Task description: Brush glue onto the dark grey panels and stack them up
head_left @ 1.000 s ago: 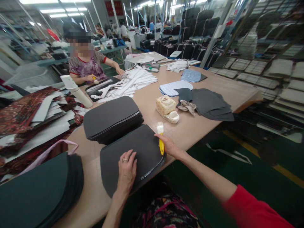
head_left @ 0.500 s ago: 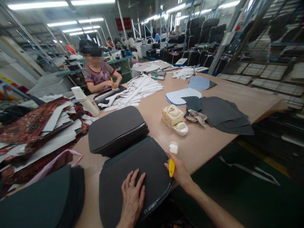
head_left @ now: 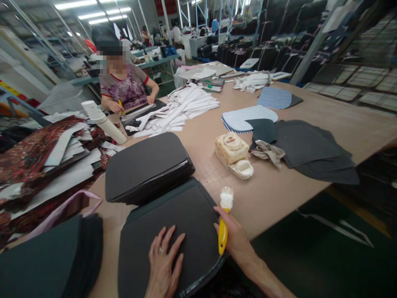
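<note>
My left hand (head_left: 163, 263) lies flat with fingers spread on a dark grey rounded panel (head_left: 167, 236) at the near edge of the table (head_left: 273, 194). My right hand (head_left: 237, 242) grips a yellow-handled brush (head_left: 223, 223) whose white bristles, coated in white paste, rest at the panel's upper right edge. Behind the panel sits a stack of similar dark panels (head_left: 145, 165). A cream glue tub (head_left: 232, 149) lies on its side just beyond the brush, with its lid of white paste (head_left: 245, 167) beside it.
A co-worker (head_left: 124, 85) sits across the table at the far left, holding a yellow tool. White strips (head_left: 176, 109), striped pieces (head_left: 248, 118), grey sheets (head_left: 310, 145), a white bottle (head_left: 104, 122) and patterned fabric (head_left: 37, 153) cover the table. Dark panels (head_left: 49, 260) are stacked near left.
My right hand has drawn the brush along the panel's right edge, nearer to me. The view has shifted closer and lower over the table. My left hand stays flat on the panel.
</note>
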### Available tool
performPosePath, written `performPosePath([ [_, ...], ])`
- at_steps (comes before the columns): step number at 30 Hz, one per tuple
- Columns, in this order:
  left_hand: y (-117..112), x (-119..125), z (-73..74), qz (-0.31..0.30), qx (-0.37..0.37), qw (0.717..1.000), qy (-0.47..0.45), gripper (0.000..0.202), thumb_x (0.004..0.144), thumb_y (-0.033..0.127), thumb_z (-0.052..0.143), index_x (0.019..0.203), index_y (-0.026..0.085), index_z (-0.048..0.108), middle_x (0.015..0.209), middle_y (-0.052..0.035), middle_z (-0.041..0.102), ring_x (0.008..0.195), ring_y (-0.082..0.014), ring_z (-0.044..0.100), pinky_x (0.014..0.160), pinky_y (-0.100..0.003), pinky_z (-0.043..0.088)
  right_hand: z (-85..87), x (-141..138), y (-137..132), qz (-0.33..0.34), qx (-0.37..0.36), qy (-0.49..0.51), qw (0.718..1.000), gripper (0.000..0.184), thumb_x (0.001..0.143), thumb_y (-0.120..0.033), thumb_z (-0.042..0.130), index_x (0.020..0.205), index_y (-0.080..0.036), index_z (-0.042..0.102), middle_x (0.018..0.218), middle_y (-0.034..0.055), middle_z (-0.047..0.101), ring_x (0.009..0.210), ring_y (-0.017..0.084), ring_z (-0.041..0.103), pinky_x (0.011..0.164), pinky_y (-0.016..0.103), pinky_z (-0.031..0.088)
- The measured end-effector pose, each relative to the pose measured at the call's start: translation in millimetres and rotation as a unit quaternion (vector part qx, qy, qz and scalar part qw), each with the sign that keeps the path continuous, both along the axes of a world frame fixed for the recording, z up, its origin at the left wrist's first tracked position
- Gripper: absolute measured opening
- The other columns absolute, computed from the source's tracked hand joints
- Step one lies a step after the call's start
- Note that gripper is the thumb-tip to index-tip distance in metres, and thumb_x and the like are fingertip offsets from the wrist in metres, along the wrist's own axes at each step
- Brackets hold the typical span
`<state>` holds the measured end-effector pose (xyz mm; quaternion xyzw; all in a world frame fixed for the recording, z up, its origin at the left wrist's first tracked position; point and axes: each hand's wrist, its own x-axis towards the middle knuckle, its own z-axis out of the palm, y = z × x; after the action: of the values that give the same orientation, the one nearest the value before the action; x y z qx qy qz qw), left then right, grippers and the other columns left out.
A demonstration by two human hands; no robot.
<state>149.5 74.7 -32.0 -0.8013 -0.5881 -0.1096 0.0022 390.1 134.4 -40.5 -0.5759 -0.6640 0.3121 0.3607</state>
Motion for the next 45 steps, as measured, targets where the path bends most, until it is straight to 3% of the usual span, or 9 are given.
performPosePath([
  [7, 7, -4, 12.2, 0.011, -0.021, 1.000, -0.014, 0.043, 0.085, 0.022, 0.049, 0.127, 0.032, 0.047, 0.131, -0.0042, 0.051, 0.122, -0.0247, 0.044, 0.092, -0.045, 0.046, -15.8, 6, -1, 0.031, 0.074, -0.024, 0.996, 0.038, 0.086, -0.016, 0.045, 0.123, -0.014, 0.051, 0.104, 0.0141, 0.064, 0.094, 0.022, 0.064, 0.079, 0.031, 0.055],
  [12, 52, -10, 17.8, 0.077, 0.003, 0.992, -0.095, 0.043, 0.084, 0.023, 0.052, 0.127, 0.026, 0.046, 0.127, -0.0080, 0.054, 0.118, -0.0248, 0.047, 0.095, -0.045, 0.043, -28.7, 5, -3, 0.022, 0.118, -0.042, 0.992, 0.037, 0.088, -0.019, 0.046, 0.125, -0.016, 0.050, 0.102, 0.0129, 0.064, 0.089, 0.020, 0.066, 0.075, 0.028, 0.056],
  [15, 83, -10, 20.9, 0.091, -0.067, 0.985, -0.130, 0.058, 0.078, 0.018, 0.056, 0.133, 0.024, 0.039, 0.129, -0.0086, 0.052, 0.122, -0.0266, 0.043, 0.101, -0.049, 0.037, -25.1, 3, -3, 0.011, 0.126, -0.043, 0.991, 0.036, 0.088, -0.019, 0.046, 0.124, -0.015, 0.051, 0.104, 0.0135, 0.064, 0.093, 0.021, 0.065, 0.080, 0.029, 0.055],
  [18, 98, -11, 24.0, 0.088, -0.138, 0.974, -0.155, 0.069, 0.074, 0.016, 0.059, 0.137, 0.025, 0.032, 0.128, -0.0077, 0.052, 0.120, -0.0262, 0.044, 0.102, -0.049, 0.035, -17.6, 2, -4, 0.015, 0.097, -0.045, 0.994, 0.037, 0.088, -0.019, 0.046, 0.125, -0.016, 0.050, 0.106, 0.0134, 0.063, 0.098, 0.021, 0.064, 0.082, 0.029, 0.054],
  [27, 98, -17, 23.5, 0.082, -0.192, 0.960, -0.185, 0.077, 0.073, 0.014, 0.060, 0.138, 0.032, 0.025, 0.128, -0.0058, 0.048, 0.120, -0.0250, 0.043, 0.101, -0.049, 0.036, -14.8, 4, -19, 0.051, 0.058, -0.031, 0.997, 0.040, 0.087, -0.017, 0.049, 0.127, -0.017, 0.049, 0.110, 0.0129, 0.063, 0.103, 0.022, 0.062, 0.083, 0.025, 0.054],
  [39, 102, -19, 15.6, 0.080, -0.176, 0.963, -0.186, 0.087, 0.070, 0.016, 0.064, 0.141, 0.033, 0.017, 0.121, -0.0057, 0.054, 0.114, -0.0263, 0.050, 0.096, -0.049, 0.042, -4.5, -1, -11, -0.020, 0.106, -0.061, 0.992, 0.031, 0.088, -0.020, 0.047, 0.118, -0.016, 0.053, 0.085, 0.0101, 0.067, 0.077, 0.017, 0.069, 0.068, 0.019, 0.055],
  [45, 103, -19, 16.6, 0.080, -0.174, 0.965, -0.181, 0.089, 0.070, 0.017, 0.064, 0.142, 0.032, 0.014, 0.120, -0.0059, 0.055, 0.113, -0.0259, 0.052, 0.095, -0.048, 0.043, -4.5, -2, -8, -0.029, 0.108, -0.077, 0.991, 0.027, 0.090, -0.024, 0.043, 0.113, -0.016, 0.055, 0.077, 0.0095, 0.067, 0.071, 0.016, 0.069, 0.069, 0.020, 0.055],
])
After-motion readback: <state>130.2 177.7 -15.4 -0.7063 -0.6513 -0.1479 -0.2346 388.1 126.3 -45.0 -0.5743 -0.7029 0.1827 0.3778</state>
